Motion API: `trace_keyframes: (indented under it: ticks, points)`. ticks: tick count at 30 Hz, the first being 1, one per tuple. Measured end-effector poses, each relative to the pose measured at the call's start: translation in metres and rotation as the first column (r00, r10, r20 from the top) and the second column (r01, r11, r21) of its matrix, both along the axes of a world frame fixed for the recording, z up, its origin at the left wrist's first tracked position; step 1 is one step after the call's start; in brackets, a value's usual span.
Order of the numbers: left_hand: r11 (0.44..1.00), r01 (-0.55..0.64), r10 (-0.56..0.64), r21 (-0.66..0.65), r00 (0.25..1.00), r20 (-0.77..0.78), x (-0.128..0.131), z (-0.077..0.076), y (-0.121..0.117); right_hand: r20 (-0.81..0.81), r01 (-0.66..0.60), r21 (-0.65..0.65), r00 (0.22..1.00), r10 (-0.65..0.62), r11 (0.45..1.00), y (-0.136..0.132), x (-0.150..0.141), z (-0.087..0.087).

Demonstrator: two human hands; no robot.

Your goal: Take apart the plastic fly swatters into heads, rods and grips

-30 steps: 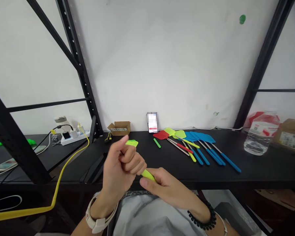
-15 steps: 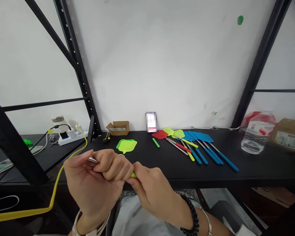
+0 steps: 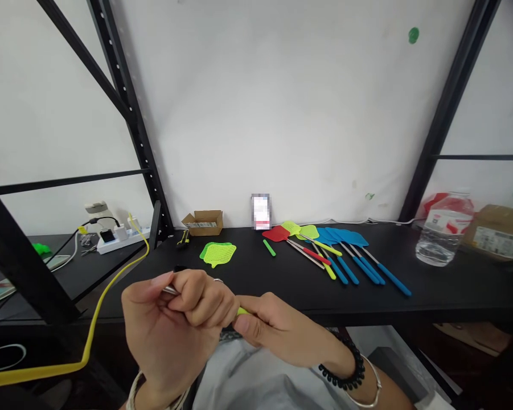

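Note:
My left hand [image 3: 183, 327] is closed around a fly swatter handle, whose metal rod [image 3: 171, 290] pokes out by the thumb. A bit of its yellow-green grip [image 3: 241, 311] shows between my two hands. My right hand [image 3: 282, 330] pinches that grip with thumb and fingers; most of the handle is hidden in the hands. Something small and black shows just above my left knuckles. Beyond my hands, a yellow-green mesh swatter head [image 3: 220, 254] overlaps a green one [image 3: 205, 249] on the black table. Farther right lies a loose green grip [image 3: 269, 247].
Several swatters with red [image 3: 276, 233], yellow-green and blue heads [image 3: 353, 238] lie at the right. A phone [image 3: 261, 212] leans on the wall near a small cardboard box [image 3: 202, 222]. A plastic bottle [image 3: 443, 233] stands far right; a yellow cable [image 3: 94, 330] runs along the left.
Both hands have moved slightly right and down, still gripping the handle. My right hand has turned flatter, its thumb now more in view. The view has shifted a little.

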State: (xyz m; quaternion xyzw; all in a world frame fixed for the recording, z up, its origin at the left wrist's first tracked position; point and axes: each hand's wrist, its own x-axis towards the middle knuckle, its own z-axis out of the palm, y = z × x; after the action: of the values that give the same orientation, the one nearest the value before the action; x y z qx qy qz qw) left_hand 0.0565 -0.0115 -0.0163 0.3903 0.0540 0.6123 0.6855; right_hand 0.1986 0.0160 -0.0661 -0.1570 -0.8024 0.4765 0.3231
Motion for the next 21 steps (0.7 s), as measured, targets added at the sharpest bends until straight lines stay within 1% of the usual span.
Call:
trace_keyframes:
  ticks: [1, 2, 3, 4, 5, 6, 8, 10, 11, 12, 13, 14, 15, 16, 17, 18, 19, 20, 21]
  points:
    - [1.000, 0.017, -0.017, 0.002, 1.000, -0.008, 0.000, 0.000, 0.001, -0.034, -0.121, -0.123, 0.992, 0.118, 0.985, 0.004, 0.000, -0.001]
    - [0.999, 0.035, -0.034, 0.006, 0.999, -0.015, 0.000, 0.000, 0.002, -0.080, -0.256, -0.246, 0.966, 0.244, 0.935, 0.008, 0.000, -0.002]
    - [0.999, 0.050, -0.050, 0.010, 0.999, -0.022, -0.001, 0.001, 0.003, -0.134, -0.383, -0.354, 0.924, 0.359, 0.853, 0.013, 0.000, -0.003]
    - [0.998, 0.061, -0.061, 0.010, 0.998, -0.026, -0.001, 0.002, 0.003, -0.188, -0.483, -0.441, 0.874, 0.449, 0.756, 0.018, -0.001, -0.003]
    - [0.998, 0.069, -0.069, 0.009, 0.997, -0.029, -0.002, 0.004, 0.002, -0.230, -0.555, -0.510, 0.824, 0.518, 0.657, 0.023, -0.002, -0.003]
    - [0.997, 0.074, -0.074, 0.008, 0.997, -0.036, -0.004, 0.005, 0.001, -0.260, -0.601, -0.570, 0.779, 0.571, 0.561, 0.027, -0.004, -0.004]
    - [0.997, 0.083, -0.083, 0.004, 0.995, -0.051, -0.008, 0.010, -0.003, -0.296, -0.651, -0.671, 0.674, 0.678, 0.355, 0.032, -0.009, -0.006]
    - [0.994, 0.110, -0.108, 0.021, 0.993, -0.052, -0.014, 0.014, -0.006, -0.327, -0.624, -0.767, 0.577, 0.748, 0.146, 0.031, -0.017, -0.011]
    - [0.990, 0.132, -0.130, 0.041, 0.991, -0.043, -0.017, 0.016, -0.006, -0.339, -0.577, -0.814, 0.562, 0.754, 0.065, 0.029, -0.021, -0.013]
    - [0.986, 0.154, -0.153, 0.060, 0.988, -0.024, -0.021, 0.018, -0.004, -0.346, -0.519, -0.855, 0.586, 0.733, 0.011, 0.026, -0.025, -0.016]
    - [0.983, 0.169, -0.169, 0.075, 0.986, 0.002, -0.024, 0.020, -0.002, -0.348, -0.462, -0.886, 0.640, 0.685, -0.019, 0.023, -0.028, -0.017]
    - [0.982, 0.169, -0.172, 0.084, 0.985, 0.031, -0.028, 0.021, 0.001, -0.344, -0.418, -0.908, 0.705, 0.621, -0.028, 0.020, -0.030, -0.016]
    - [0.986, 0.148, -0.153, 0.082, 0.987, 0.056, -0.030, 0.022, 0.005, -0.335, -0.394, -0.919, 0.753, 0.567, -0.020, 0.018, -0.031, -0.014]
    - [0.992, 0.107, -0.112, 0.070, 0.991, 0.073, -0.033, 0.022, 0.008, -0.334, -0.396, -0.918, 0.779, 0.530, 0.004, 0.017, -0.031, -0.010]
    - [0.997, 0.051, -0.055, 0.050, 0.995, 0.080, -0.034, 0.023, 0.012, -0.335, -0.417, -0.908, 0.784, 0.522, 0.043, 0.017, -0.030, -0.006]
    - [1.000, -0.008, 0.006, 0.029, 0.997, 0.075, -0.035, 0.023, 0.014, -0.330, -0.447, -0.889, 0.774, 0.540, 0.096, 0.018, -0.028, 0.000]
    - [0.998, -0.061, 0.060, 0.011, 0.996, 0.065, -0.035, 0.023, 0.017, -0.311, -0.475, -0.865, 0.761, 0.569, 0.163, 0.020, -0.025, 0.005]
    - [0.995, -0.100, 0.100, -0.006, 0.994, 0.051, -0.035, 0.022, 0.018, -0.279, -0.495, -0.833, 0.762, 0.584, 0.248, 0.022, -0.023, 0.009]
    - [0.992, -0.123, 0.124, -0.015, 0.991, 0.042, -0.034, 0.022, 0.019, -0.241, -0.501, -0.793, 0.780, 0.577, 0.346, 0.023, -0.020, 0.012]
